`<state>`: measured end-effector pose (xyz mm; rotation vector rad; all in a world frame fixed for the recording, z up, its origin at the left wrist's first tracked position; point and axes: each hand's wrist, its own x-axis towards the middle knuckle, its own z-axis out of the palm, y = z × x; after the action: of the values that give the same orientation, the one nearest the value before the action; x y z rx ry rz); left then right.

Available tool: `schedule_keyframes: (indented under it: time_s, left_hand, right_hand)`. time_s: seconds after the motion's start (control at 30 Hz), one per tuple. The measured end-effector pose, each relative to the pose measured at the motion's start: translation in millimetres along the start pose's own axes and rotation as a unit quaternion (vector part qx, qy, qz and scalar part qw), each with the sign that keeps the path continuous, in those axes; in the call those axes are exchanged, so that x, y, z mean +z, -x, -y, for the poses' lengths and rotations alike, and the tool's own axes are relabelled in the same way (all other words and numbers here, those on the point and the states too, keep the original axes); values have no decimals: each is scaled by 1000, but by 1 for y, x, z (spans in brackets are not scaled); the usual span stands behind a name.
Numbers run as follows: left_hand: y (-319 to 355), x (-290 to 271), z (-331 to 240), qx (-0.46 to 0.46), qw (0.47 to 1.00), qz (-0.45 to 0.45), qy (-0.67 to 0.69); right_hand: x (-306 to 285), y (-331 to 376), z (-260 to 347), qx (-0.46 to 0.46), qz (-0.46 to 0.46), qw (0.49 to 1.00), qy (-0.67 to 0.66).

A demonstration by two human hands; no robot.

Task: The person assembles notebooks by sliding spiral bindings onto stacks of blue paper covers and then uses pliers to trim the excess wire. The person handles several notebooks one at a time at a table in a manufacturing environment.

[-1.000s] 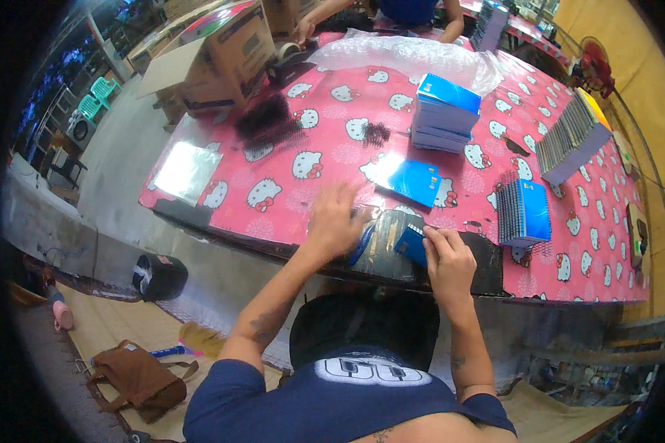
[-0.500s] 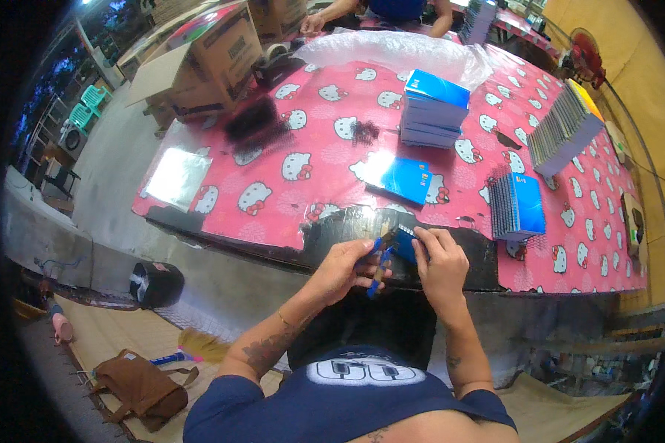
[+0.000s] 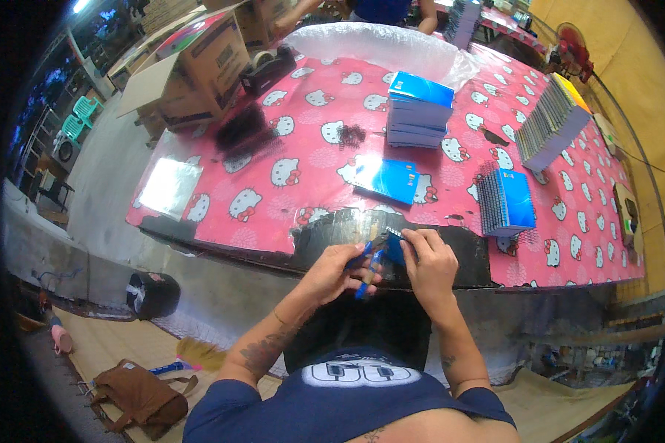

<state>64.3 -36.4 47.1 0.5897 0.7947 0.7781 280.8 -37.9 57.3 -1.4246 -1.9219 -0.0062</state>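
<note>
- The pink tabletop (image 3: 236, 240) is bordered at its near edge by a worn black patch (image 3: 465, 258), over which the work is held.
- A tall blue-topped stack (image 3: 419, 114) is set beyond, well apart from both hands.
- By the right hand (image 3: 432, 262), nearer to it, a small blue notebook (image 3: 394, 251) is clamped between thumb and fingers; its long axis is mostly hidden.
- By the left hand (image 3: 334, 269), fingers wrapped around the handles, blue-handled pliers (image 3: 377, 260) are held, tilted, head up and rightward.
- The notebook's white-marked edge (image 3: 394, 232) is placed just right of the pliers' head; contact cannot be told.
</note>
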Motion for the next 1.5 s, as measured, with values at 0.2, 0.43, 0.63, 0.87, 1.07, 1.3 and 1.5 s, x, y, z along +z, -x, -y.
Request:
schedule_keyframes:
  time_s: [0.2, 0.43, 0.63, 0.87, 1.07, 1.3, 1.5]
  left_hand:
    - [9, 21, -12, 329, 714, -116, -606]
    - [2, -69, -63, 319, 699, -208, -605]
    - [-15, -24, -90, 461, 537, -254, -659]
    - [-71, 156, -93, 532, 676, 92, -502]
    - [-163, 213, -18, 444, 841, 58, -303]
    - [-202, 231, 40, 467, 660, -48, -586]
    - [-192, 210, 29, 450, 696, -35, -559]
  right_hand:
    - [3, -2, -3, -17, -12, 1000, 5]
    - [-43, -22, -42, 25, -24, 996, -80]
    - [-153, -95, -65, -102, -37, 993, 38]
    - [-144, -93, -40, -157, -144, 957, 198]
    - [-138, -57, -132, 245, -126, 876, -396]
    - [-128, -46, -232, 228, -16, 971, 69]
    - [-104, -42, -229, 239, -41, 967, 72]
